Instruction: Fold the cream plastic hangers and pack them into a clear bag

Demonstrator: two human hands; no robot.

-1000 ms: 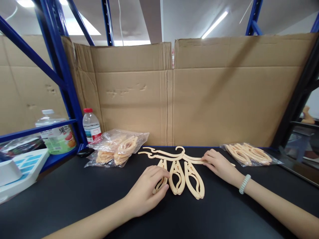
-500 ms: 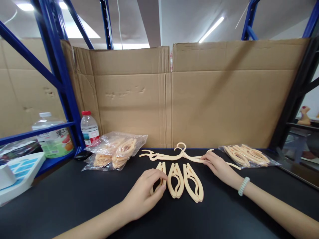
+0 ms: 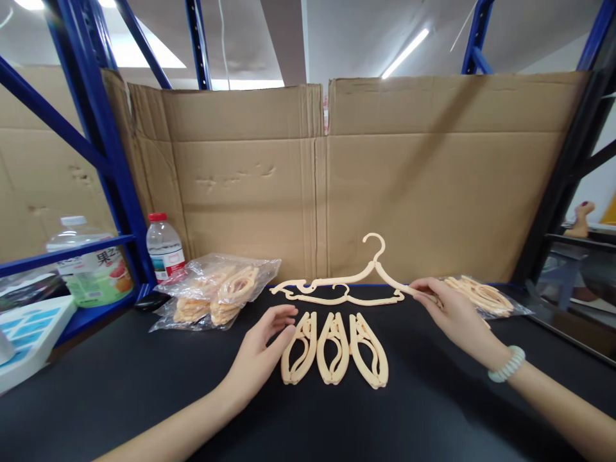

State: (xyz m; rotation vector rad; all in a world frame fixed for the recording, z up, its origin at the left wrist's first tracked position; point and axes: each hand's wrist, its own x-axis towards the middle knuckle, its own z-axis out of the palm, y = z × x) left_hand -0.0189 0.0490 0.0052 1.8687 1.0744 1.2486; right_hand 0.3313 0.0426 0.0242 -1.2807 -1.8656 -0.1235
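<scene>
- Hanger (image 3: pixel 351 278) of cream plastic, wing-shaped: centre of frame; long axis left-right, extending leftward from the grip;
- Right hand (image 3: pixel 445 314), right of centre: fingers pinched on hanger's right arm;
- Left hand (image 3: pixel 262 343), lower centre-left: fingers parted, empty; nearer hanger's left end.

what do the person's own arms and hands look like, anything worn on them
The left hand and right hand are both ungloved, and no sleeves show. A pale greenish, ridged band circles the right wrist; nothing is worn on the left one.
</scene>
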